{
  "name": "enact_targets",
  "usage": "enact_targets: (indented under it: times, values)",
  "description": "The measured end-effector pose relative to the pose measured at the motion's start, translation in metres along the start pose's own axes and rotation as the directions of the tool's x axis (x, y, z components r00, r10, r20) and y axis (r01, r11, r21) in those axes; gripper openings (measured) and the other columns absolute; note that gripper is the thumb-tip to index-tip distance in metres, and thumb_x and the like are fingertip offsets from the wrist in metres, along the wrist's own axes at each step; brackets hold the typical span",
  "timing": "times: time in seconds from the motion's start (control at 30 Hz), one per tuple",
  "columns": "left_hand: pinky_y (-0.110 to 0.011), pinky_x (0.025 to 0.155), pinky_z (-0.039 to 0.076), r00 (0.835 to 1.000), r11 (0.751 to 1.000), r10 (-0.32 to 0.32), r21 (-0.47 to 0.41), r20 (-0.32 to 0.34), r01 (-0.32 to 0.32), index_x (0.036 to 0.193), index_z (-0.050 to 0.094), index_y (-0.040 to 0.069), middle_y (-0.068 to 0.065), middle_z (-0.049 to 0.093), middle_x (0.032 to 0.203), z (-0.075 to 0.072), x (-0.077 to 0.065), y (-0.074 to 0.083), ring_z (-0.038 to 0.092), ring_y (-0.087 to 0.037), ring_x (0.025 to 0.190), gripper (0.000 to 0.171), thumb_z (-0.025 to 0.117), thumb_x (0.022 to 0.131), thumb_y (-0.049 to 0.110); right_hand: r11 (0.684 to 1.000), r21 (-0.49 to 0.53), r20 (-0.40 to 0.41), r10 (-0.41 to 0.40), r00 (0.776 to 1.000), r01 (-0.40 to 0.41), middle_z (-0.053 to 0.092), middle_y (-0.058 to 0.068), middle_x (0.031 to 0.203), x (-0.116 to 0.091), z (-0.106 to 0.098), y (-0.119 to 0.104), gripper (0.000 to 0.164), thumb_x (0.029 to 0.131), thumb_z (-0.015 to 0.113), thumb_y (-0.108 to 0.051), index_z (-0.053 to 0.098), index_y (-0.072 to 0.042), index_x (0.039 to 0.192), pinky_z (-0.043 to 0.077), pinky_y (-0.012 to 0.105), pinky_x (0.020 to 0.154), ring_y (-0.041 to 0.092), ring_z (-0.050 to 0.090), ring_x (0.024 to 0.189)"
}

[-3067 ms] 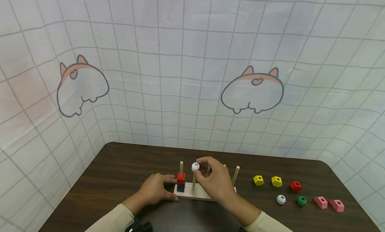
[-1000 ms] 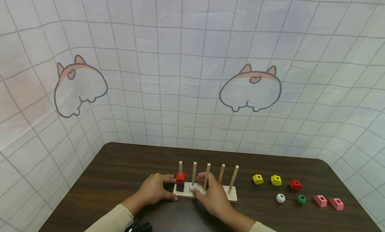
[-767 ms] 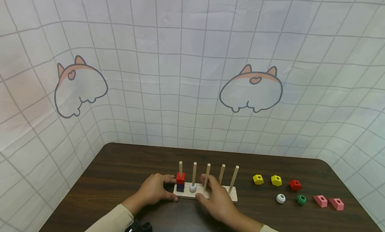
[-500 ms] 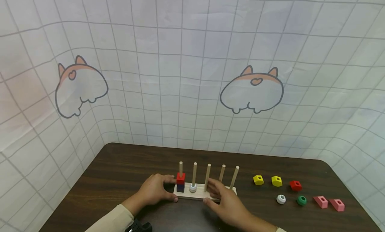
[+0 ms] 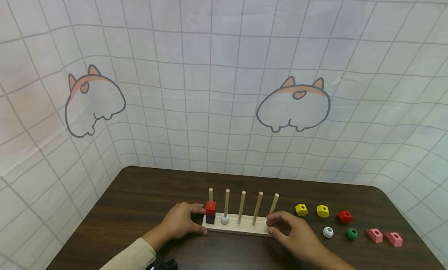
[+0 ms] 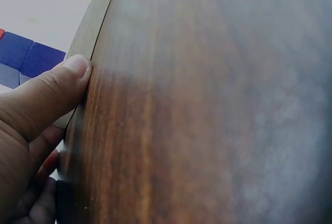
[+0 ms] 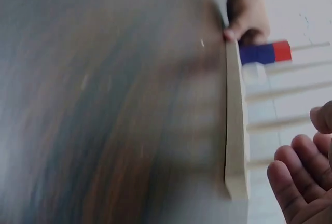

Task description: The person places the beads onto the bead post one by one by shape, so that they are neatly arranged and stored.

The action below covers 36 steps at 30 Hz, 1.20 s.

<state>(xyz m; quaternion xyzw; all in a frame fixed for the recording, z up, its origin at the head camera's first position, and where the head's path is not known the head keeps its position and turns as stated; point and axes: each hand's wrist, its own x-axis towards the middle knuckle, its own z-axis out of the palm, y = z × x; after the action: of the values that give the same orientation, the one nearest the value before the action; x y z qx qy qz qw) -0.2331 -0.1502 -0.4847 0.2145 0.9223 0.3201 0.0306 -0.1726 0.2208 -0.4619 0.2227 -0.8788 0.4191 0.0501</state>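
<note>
A pale wooden peg stand [image 5: 241, 229] with several upright pegs lies on the dark table. Red [image 5: 210, 207] and dark blue [image 5: 210, 218] square blocks are stacked on its leftmost peg. A white round bead [image 5: 225, 219] sits at the foot of the second peg. My left hand [image 5: 182, 222] holds the stand's left end, its thumb [image 6: 78, 68] against the front edge in the left wrist view. My right hand [image 5: 295, 233] is by the right end, overlapping it in the head view, with bent fingers [image 7: 298, 175] holding nothing.
Right of the stand lie two yellow blocks [image 5: 322, 211], a red block [image 5: 345, 216], a white bead [image 5: 328, 232], a green bead [image 5: 352, 234] and two pink blocks [image 5: 375, 235]. A white checked cloth [image 5: 224, 118] hangs behind the table.
My right hand lowered the white bead down the second peg and let it go, then moved right, past the other pegs. My left hand stayed at the stand's left end.
</note>
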Motion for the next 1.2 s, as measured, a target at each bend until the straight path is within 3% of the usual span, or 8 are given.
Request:
enact_targets:
  times: [0.3, 0.5, 0.6, 0.83, 1.03, 1.2]
  values:
    - [-0.058, 0.103, 0.046, 1.0, 1.0, -0.017, 0.001, -0.004, 0.017, 0.115, 0.081, 0.02, -0.01, 0.069, 0.13, 0.001, -0.004, 0.001, 0.06, -0.039, 0.124, 0.056, 0.096, 0.066, 0.043, 0.996, -0.079, -0.027, 0.038, 0.999, -0.04, 0.072, -0.009, 0.103, -0.016, -0.032, 0.031, 0.028, 0.091, 0.08, -0.019, 0.069, -0.012, 0.116, 0.058, 0.034, 0.079, 0.007, 0.068, 0.091]
    - [-0.058, 0.103, 0.045, 0.999, 0.999, -0.031, 0.004, -0.003, 0.031, 0.115, 0.081, 0.021, -0.01, 0.069, 0.131, 0.003, -0.006, 0.001, 0.059, -0.039, 0.126, 0.055, 0.095, 0.067, 0.044, 0.966, -0.22, -0.082, 0.118, 0.99, -0.134, 0.07, -0.017, 0.106, -0.026, -0.054, 0.045, 0.028, 0.089, 0.083, -0.025, 0.071, -0.02, 0.114, 0.057, 0.035, 0.082, 0.012, 0.068, 0.096]
    - [-0.058, 0.103, 0.045, 0.999, 0.999, -0.033, 0.001, -0.004, 0.033, 0.115, 0.081, 0.021, -0.01, 0.069, 0.131, 0.003, -0.006, 0.001, 0.059, -0.039, 0.126, 0.055, 0.095, 0.067, 0.043, 0.957, -0.245, -0.095, 0.138, 0.986, -0.157, 0.07, -0.014, 0.108, -0.031, -0.066, 0.05, 0.031, 0.088, 0.084, -0.028, 0.071, -0.02, 0.115, 0.057, 0.036, 0.081, 0.017, 0.069, 0.097]
    - [-0.058, 0.103, 0.046, 0.999, 0.999, -0.039, 0.009, 0.005, 0.039, 0.116, 0.08, 0.02, -0.01, 0.069, 0.131, 0.004, -0.007, 0.004, 0.06, -0.039, 0.125, 0.057, 0.096, 0.067, 0.044, 0.926, -0.321, -0.058, 0.191, 0.98, -0.2, 0.069, 0.002, 0.122, -0.045, -0.09, 0.068, 0.041, 0.084, 0.086, -0.033, 0.071, -0.018, 0.12, 0.054, 0.055, 0.088, 0.034, 0.065, 0.114]
    - [-0.057, 0.103, 0.046, 0.999, 0.999, -0.039, 0.012, -0.003, 0.039, 0.116, 0.08, 0.019, -0.011, 0.069, 0.13, 0.005, -0.008, 0.005, 0.06, -0.038, 0.125, 0.057, 0.095, 0.067, 0.044, 0.905, -0.365, 0.02, 0.243, 0.97, -0.22, 0.067, 0.008, 0.123, -0.049, -0.102, 0.079, 0.044, 0.082, 0.087, -0.035, 0.071, -0.016, 0.117, 0.052, 0.061, 0.09, 0.037, 0.062, 0.116]
    - [-0.057, 0.103, 0.046, 0.999, 0.999, -0.041, 0.01, -0.005, 0.041, 0.116, 0.08, 0.02, -0.01, 0.069, 0.13, 0.005, -0.009, 0.007, 0.06, -0.039, 0.125, 0.057, 0.095, 0.067, 0.046, 0.891, -0.409, 0.029, 0.227, 0.973, -0.196, 0.068, 0.003, 0.117, -0.052, -0.106, 0.084, 0.041, 0.079, 0.089, -0.036, 0.071, -0.018, 0.111, 0.053, 0.057, 0.088, 0.032, 0.064, 0.111]
